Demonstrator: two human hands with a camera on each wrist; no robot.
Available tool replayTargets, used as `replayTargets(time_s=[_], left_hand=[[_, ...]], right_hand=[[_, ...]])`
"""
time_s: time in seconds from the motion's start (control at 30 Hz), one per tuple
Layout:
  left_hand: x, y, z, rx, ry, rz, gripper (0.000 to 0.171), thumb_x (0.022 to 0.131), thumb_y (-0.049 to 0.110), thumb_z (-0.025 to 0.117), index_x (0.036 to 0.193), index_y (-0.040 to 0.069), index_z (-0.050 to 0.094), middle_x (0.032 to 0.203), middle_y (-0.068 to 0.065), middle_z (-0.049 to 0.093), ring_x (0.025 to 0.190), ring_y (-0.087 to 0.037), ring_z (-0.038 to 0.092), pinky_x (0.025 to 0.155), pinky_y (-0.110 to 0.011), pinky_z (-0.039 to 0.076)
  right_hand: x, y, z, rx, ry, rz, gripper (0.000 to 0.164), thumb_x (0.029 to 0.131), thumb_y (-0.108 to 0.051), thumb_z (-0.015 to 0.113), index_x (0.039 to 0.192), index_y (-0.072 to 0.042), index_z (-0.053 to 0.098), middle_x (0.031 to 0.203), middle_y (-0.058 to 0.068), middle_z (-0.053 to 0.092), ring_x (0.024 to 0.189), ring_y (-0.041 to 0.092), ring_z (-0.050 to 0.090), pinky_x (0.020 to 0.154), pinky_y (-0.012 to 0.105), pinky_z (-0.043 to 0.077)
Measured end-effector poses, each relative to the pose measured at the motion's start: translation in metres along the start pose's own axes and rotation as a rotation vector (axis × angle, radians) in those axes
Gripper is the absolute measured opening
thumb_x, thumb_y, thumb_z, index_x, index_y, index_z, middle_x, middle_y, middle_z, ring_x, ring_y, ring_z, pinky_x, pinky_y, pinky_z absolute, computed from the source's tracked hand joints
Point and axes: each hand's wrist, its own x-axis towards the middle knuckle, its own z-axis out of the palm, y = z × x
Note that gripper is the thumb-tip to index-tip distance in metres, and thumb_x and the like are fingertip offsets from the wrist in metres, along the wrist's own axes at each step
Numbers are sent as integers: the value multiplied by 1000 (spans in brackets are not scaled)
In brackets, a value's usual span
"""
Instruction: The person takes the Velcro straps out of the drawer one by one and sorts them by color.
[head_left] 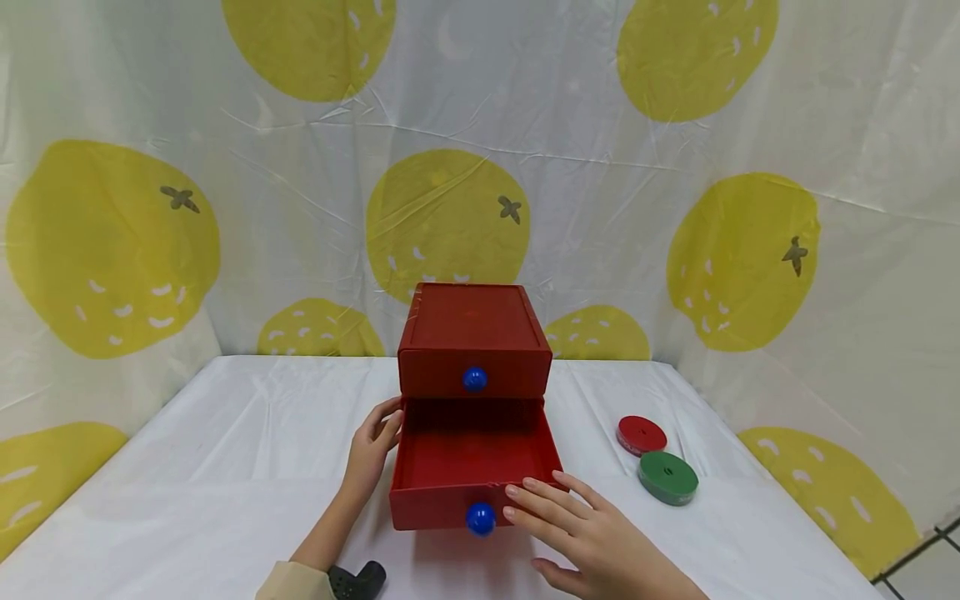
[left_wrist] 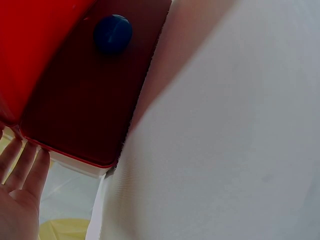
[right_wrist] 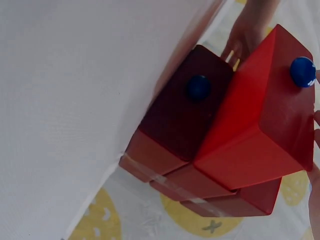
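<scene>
A red drawer cabinet (head_left: 472, 317) with blue knobs stands mid-table. Its top drawer (head_left: 435, 372) is closed, while the drawer below (head_left: 431, 507) is pulled out, with nothing visible inside. Another closed drawer (right_wrist: 172, 107) sits beneath that one in the right wrist view. My left hand (head_left: 377, 437) touches the cabinet's left side with extended fingers. At the right end of the pulled-out drawer's front, my right hand (head_left: 588, 533) lays nearly straight fingers, beside the blue knob (head_left: 481, 518) and not around it. Whether the palm touches anything is hidden.
Right of the cabinet, a flat red roll (head_left: 641, 434) and a flat green roll (head_left: 667, 477) lie close together on the white-covered table (head_left: 247, 433). A lemon-patterned curtain (head_left: 585, 208) hangs behind. A black device (head_left: 358, 581) is by the left wrist.
</scene>
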Motion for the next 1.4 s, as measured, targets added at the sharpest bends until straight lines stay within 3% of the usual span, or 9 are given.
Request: replayTargets(time_s=[0.6, 0.87, 1.07, 1.4], left_hand=[[-1, 3, 0, -15, -5, -7, 38, 93, 31, 50, 126, 13, 50, 127, -5, 53, 101, 5, 57, 88, -26, 50], [-2, 1, 1, -11, -3, -9, 38, 93, 32, 49, 126, 14, 49, 128, -5, 53, 100, 5, 57, 87, -26, 50], [-1, 1, 1, -10, 2, 8, 39, 93, 32, 49, 126, 11, 50, 126, -7, 53, 100, 5, 57, 86, -25, 51], [0, -1, 1, -24, 1, -19, 38, 92, 33, 52, 125, 14, 51, 125, -5, 54, 100, 3, 58, 87, -25, 50]], right_hand=[[2, 3, 1, -59, 17, -17, 51, 94, -42, 42, 134, -11, 45, 139, 2, 44, 128, 18, 40, 116, 27, 9], [3, 3, 3, -48, 12, 17, 54, 90, -43, 50, 134, -13, 45, 139, 0, 45, 126, 16, 43, 116, 24, 8], [4, 4, 4, -52, -6, 53, 53, 92, -45, 43, 135, -15, 45, 139, -3, 45, 127, 14, 42, 116, 23, 7], [8, 6, 8, -29, 21, 64, 53, 91, -43, 48, 135, -14, 44, 139, -1, 45, 127, 17, 41, 116, 25, 6]])
